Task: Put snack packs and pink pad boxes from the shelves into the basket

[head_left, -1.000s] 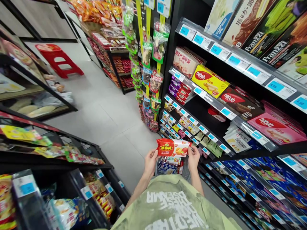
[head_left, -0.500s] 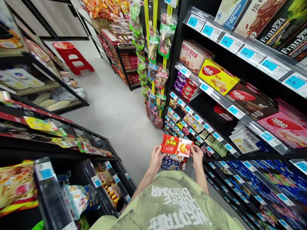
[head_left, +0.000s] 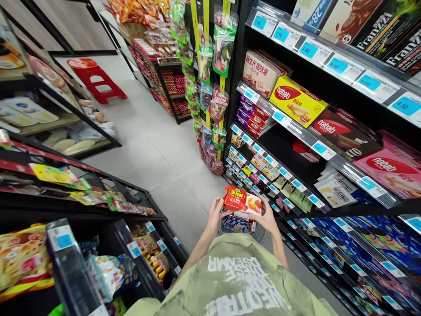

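Both my hands hold a red and white snack packet (head_left: 242, 201) in front of my chest, in a shop aisle. My left hand (head_left: 215, 215) grips its left end with the fingers curled. My right hand (head_left: 267, 219) holds its right end from below. Just under the packet sits a round wire basket (head_left: 259, 232) with several packets in it, among them a blue and white one (head_left: 233, 224).
Black shelves with biscuit and wafer boxes (head_left: 297, 103) line the right side. Hanging snack bags (head_left: 217, 66) fill a strip ahead. More snack shelves (head_left: 98, 197) stand at the left. A red plastic stool (head_left: 95, 79) stands far down the grey tiled aisle floor (head_left: 154, 153).
The packet has dropped slightly and tilted, and my hands have come closer together on it. The view has shifted a little toward the shelves.
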Demonstrator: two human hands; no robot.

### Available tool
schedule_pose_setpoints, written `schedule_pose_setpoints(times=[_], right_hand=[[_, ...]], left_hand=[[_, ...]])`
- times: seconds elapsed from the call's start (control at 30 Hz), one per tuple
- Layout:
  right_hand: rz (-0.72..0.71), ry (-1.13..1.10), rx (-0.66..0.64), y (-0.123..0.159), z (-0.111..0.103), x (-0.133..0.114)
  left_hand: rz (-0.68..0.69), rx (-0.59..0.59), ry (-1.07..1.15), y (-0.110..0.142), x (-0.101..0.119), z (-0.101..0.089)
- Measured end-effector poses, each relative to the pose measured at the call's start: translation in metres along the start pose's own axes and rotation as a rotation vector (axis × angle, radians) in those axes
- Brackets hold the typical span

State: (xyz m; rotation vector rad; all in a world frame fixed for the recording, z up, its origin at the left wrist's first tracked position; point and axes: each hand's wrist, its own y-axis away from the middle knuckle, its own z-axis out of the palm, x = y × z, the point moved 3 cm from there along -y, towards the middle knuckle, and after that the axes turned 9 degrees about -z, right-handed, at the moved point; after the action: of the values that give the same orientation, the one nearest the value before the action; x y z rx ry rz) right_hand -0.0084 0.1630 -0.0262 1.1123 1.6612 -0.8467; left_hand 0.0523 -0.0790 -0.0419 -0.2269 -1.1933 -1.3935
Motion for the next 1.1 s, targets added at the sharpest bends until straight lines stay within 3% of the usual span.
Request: schedule_pose_setpoints(times=[0.27,0.43,0.6,0.7,0.87,0.97,1.1], right_hand=[[0.304,-0.307,-0.139,0.013,0.009,0.032],[0.358,-0.429,-0.180,0.018,0.021,0.034],[0.355,-0.384,-0.184,0.016,0.018,0.030],[0.243,-0.274,-0.113,0.012,0.014,0.022],[-0.170,0.112,0.137,0.002,0.010,0.000],[-0.392,0.296,0.183,-0.001,0.012,-0.010],[-0.487,0.365,0.211,-0.002,0.014,-0.012]], left_hand=[[0.286,-0.121,-0.349,0.001,0.003,-0.001],[0.311,-0.131,-0.380,0.001,0.004,-0.002],[0.308,-0.124,-0.356,-0.001,0.005,-0.002],[0.233,-0.114,-0.258,-0.002,0.003,-0.001],[0.019,-0.076,0.037,-0.001,-0.005,0.000],[-0.026,-0.016,0.104,-0.002,-0.008,-0.003],[-0.027,0.026,0.156,-0.007,-0.010,-0.008]])
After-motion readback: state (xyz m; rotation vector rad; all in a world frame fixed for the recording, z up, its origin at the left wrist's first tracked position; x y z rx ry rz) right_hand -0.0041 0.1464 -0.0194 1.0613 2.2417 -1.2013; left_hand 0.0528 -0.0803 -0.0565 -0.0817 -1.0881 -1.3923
